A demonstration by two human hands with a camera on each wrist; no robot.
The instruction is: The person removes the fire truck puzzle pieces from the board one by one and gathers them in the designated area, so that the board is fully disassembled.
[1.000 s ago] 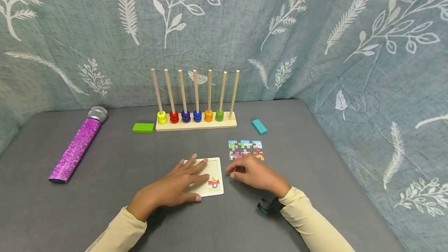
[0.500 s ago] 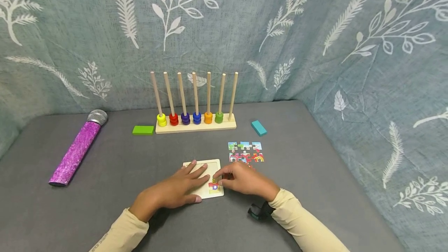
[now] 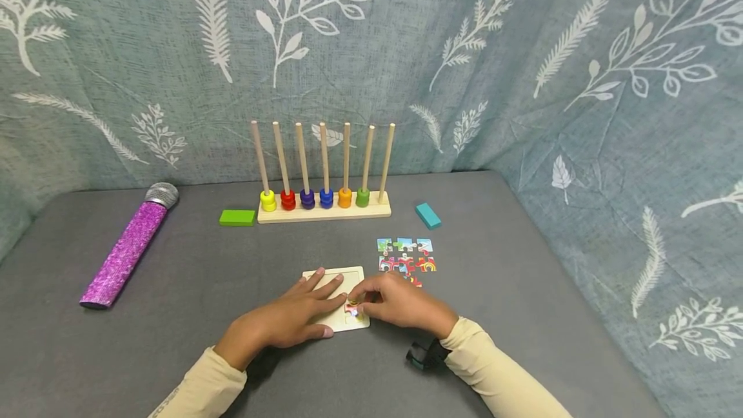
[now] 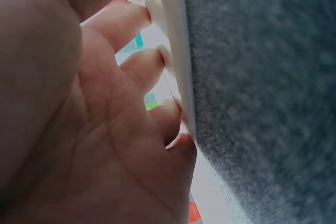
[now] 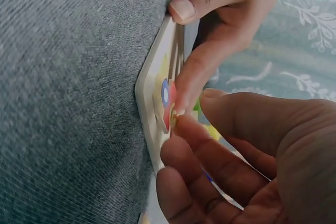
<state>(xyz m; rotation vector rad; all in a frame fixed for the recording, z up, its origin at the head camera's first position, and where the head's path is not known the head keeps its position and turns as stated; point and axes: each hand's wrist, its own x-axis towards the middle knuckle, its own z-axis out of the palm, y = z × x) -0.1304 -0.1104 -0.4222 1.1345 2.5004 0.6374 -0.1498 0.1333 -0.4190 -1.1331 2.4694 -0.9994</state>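
My left hand (image 3: 290,315) lies spread on a pale wooden puzzle tray (image 3: 361,274), its fingers across the board and its thumb at the near edge. In the tray's near right corner sits a colourful jigsaw piece (image 5: 166,98) with a yellow tab. Fingertips of my right hand (image 3: 400,302) touch this piece near its tab. The right wrist view shows the right thumb apart from the index finger, so no pinch is visible. In the left wrist view, the left hand's fingertips (image 4: 157,61) rest along the tray rim. The right hand partly hides the piece in the head view.
Several loose jigsaw pieces (image 3: 405,264) lie right of the tray. Behind stands a wooden peg rack (image 3: 325,214) with coloured rings. A green block (image 3: 237,217), a teal block (image 3: 428,215) and a glittery purple microphone (image 3: 128,247) lie farther out. A patterned curtain (image 3: 371,57) hangs behind the table.
My right hand has moved left from beside the loose pieces onto the corner piece in the tray. The left hand has stayed flat on the tray.
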